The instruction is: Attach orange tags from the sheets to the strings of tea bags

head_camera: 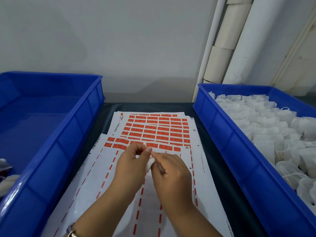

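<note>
At nine o'clock a blue plastic crate [51, 134] is sitting on the dark tabletop [193, 110], its floor mostly bare; a few white bundled items [6, 182] are lying at its near left edge, too cut off by the frame to name. At the centre, between the crates, sheets of orange tags [153, 129] are lying fanned in a loose stack; the farther sheets are showing full rows of orange tags, while the nearest sheet [102, 185] is mostly stripped, keeping two rows of tags at its far end and dashed orange lines down its white backing. Over that nearest sheet, at about six o'clock, the left hand [131, 170] is hovering with a watch at its wrist [71, 232]; its thumb and forefinger are pinching something small and pale [145, 144] at their tips, probably the tea bag's string, though it is too small to be sure. Touching it, the right hand [171, 175] is curling its fingers around a white tea bag [151, 164], which is showing between the two hands. At three o'clock a second blue crate [239, 151] is standing packed with white tea bags [266, 127] and their loose strings; behind it, at one o'clock, pale pipes [227, 40] are running up the wall.
</note>
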`<state>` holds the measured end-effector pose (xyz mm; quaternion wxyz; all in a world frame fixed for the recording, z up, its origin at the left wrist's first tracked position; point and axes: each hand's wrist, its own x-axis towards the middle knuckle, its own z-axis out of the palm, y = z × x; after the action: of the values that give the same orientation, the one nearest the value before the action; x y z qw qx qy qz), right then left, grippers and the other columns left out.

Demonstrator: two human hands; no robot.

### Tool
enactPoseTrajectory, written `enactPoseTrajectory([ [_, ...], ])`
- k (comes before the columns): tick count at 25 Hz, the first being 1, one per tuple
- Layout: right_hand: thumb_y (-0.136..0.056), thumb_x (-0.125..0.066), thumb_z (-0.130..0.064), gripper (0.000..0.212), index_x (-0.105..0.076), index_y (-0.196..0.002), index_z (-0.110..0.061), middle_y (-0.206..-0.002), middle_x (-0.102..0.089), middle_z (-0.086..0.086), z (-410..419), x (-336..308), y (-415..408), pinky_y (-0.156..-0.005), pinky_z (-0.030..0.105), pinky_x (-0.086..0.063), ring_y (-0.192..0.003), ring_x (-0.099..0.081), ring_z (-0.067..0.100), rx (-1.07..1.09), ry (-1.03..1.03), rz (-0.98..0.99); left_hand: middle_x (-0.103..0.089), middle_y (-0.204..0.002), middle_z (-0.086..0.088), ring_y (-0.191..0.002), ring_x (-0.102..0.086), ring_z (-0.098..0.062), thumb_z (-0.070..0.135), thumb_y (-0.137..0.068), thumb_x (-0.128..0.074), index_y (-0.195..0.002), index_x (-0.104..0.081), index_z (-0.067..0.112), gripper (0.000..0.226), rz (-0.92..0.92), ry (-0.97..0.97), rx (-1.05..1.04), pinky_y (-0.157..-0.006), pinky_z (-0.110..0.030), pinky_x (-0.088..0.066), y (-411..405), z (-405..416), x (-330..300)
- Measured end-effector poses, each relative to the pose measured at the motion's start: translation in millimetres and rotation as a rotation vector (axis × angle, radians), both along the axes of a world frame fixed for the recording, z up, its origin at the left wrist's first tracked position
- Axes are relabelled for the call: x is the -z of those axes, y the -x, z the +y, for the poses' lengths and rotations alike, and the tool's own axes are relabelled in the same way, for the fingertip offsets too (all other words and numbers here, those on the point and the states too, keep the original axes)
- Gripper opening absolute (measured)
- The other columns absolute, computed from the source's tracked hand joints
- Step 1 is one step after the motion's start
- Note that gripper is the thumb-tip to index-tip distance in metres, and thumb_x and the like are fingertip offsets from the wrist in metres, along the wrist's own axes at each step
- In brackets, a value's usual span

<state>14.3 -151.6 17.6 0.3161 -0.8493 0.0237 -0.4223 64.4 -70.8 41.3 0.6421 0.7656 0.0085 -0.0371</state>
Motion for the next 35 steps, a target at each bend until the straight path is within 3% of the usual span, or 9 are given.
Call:
enactPoseTrajectory([
  [5,-0.081,-0.062,-0.030,0.022,-0.071,-0.097,-0.019,-0.092,-0.072,-0.006,-0.6,-7.8,-0.4,-0.077,0.012,-0.047,-0.077,-0.067,0.010,0.065,0.030,0.205,-0.064,-0.090,0.012,-0.082,-0.062,-0.012,0.027,-0.087,-0.061,-0.090,-0.060,0.029,0.003,-0.012,0.060,0.056,-0.067,-0.017,-0.051,5.3,3.6,0.2],
  [7,-0.088,-0.056,-0.037,0.023,-0.062,-0.108,-0.028,-0.105,-0.062,-0.016,-6.5,-8.9,-1.9,-0.073,-0.003,-0.030,-0.082,-0.055,0.000,0.035,-0.102,0.409,-0.059,-0.097,0.022,-0.086,-0.063,-0.010,0.021,-0.080,-0.071,-0.101,-0.055,0.037,0.031,-0.044,0.068,0.174,-0.061,-0.012,-0.049,9.4,7.8,0.0],
  [9,-0.092,-0.052,-0.037,0.012,-0.053,-0.104,-0.035,-0.100,-0.051,-0.024,-11.0,-10.7,-0.7,-0.069,-0.003,-0.032,-0.077,-0.048,-0.005,-0.031,-0.168,0.532,-0.054,-0.101,0.027,-0.085,-0.063,-0.006,0.015,-0.075,-0.075,-0.107,-0.048,0.044,0.051,-0.086,0.039,0.226,-0.058,-0.009,-0.048,9.4,11.8,0.0],
  [15,-0.094,-0.053,-0.019,0.023,-0.072,-0.081,-0.022,-0.077,-0.067,-0.011,-15.4,-30.5,5.1,-0.065,0.020,-0.045,-0.084,-0.056,0.014,-0.482,-1.179,0.774,-0.060,-0.074,0.035,-0.073,-0.060,0.012,0.014,-0.084,-0.064,-0.094,-0.052,0.034,0.026,-0.204,-0.081,0.159,-0.050,-0.001,-0.041,4.7,17.9,6.2],
  [18,-0.088,-0.056,-0.009,0.028,-0.077,-0.072,-0.018,-0.082,-0.062,0.005,-20.2,-31.3,5.9,-0.062,0.028,-0.047,-0.081,-0.051,0.020,-0.573,-1.456,0.759,-0.058,-0.082,0.024,-0.078,-0.058,0.005,0.010,-0.089,-0.058,-0.080,-0.055,0.037,0.029,-0.303,-0.228,0.186,-0.060,0.000,-0.043,10.9,17.1,7.1],
  [23,-0.090,-0.055,-0.009,0.028,-0.078,-0.077,-0.019,-0.088,-0.065,0.009,-24.4,-28.1,4.3,-0.063,0.028,-0.048,-0.082,-0.055,0.021,-0.539,-1.493,0.677,-0.042,-0.100,0.042,-0.093,-0.046,0.018,0.025,-0.087,-0.062,-0.097,-0.051,0.053,0.032,-0.405,-0.373,0.376,-0.071,0.007,-0.036,15.2,24.1,7.2],
  [26,-0.090,-0.057,-0.013,0.028,-0.078,-0.074,-0.022,-0.089,-0.064,0.008,-22.7,-25.5,5.1,-0.064,0.028,-0.048,-0.084,-0.054,0.022,-0.512,-1.421,0.701,-0.045,-0.097,0.038,-0.087,-0.046,0.017,0.030,-0.080,-0.068,-0.105,-0.065,0.041,0.028,-0.482,-0.486,0.328,-0.070,0.005,-0.036,8.2,25.7,9.7],
  [31,-0.090,-0.059,-0.014,0.029,-0.077,-0.069,-0.021,-0.091,-0.066,0.007,-20.6,-25.4,5.1,-0.066,0.030,-0.045,-0.085,-0.053,0.023,-0.453,-1.334,0.717,-0.048,-0.084,0.034,-0.081,-0.051,0.008,0.036,-0.078,-0.069,-0.082,-0.067,0.040,0.006,-0.426,-0.503,0.244,-0.069,-0.004,-0.037,7.0,28.9,8.0],
  [35,-0.089,-0.061,-0.016,0.020,-0.075,-0.075,-0.017,-0.087,-0.065,0.007,-22.1,-22.8,4.2,-0.070,0.032,-0.045,-0.089,-0.053,0.025,-0.408,-1.291,0.740,-0.046,-0.083,0.034,-0.082,-0.050,0.007,0.033,-0.088,-0.059,-0.073,-0.049,0.044,0.021,-0.394,-0.536,0.289,-0.063,-0.003,-0.035,6.8,29.2,6.6],
])
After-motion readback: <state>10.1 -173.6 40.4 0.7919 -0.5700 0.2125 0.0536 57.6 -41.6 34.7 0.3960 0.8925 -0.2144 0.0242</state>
